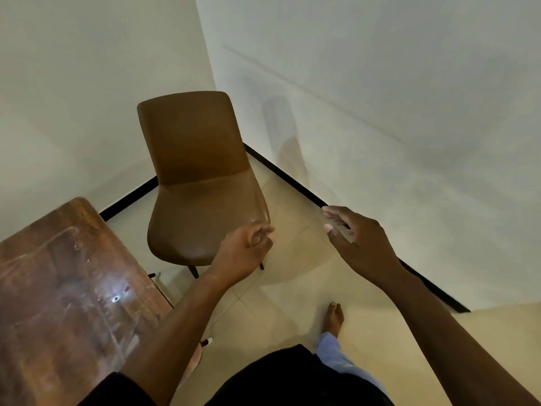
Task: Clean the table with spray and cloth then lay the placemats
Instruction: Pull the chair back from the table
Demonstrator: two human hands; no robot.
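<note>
Both arms out in front of me, nothing carried. My left hand point(248, 244) hangs just over the near right corner of the brown chair point(202, 183), its fingers point(262, 234) loosely curled and holding nothing; whether they touch the seat edge I cannot tell. My right hand point(357, 238) is out over the floor point(292, 288) to the right, fingers spread and relaxed, gripping nothing. My guess is I'm reaching to shift the chair, which sits in the corner just beyond the bench point(64, 288), to get round it. The bench is at my near left, its wooden top glossy with streaky smears and a bright light reflection, so it may already be wet. No spray bottle, cloth or placemats in sight, and no container of any kind to report. My bare foot point(335, 316) is planted on the tiles.
</note>
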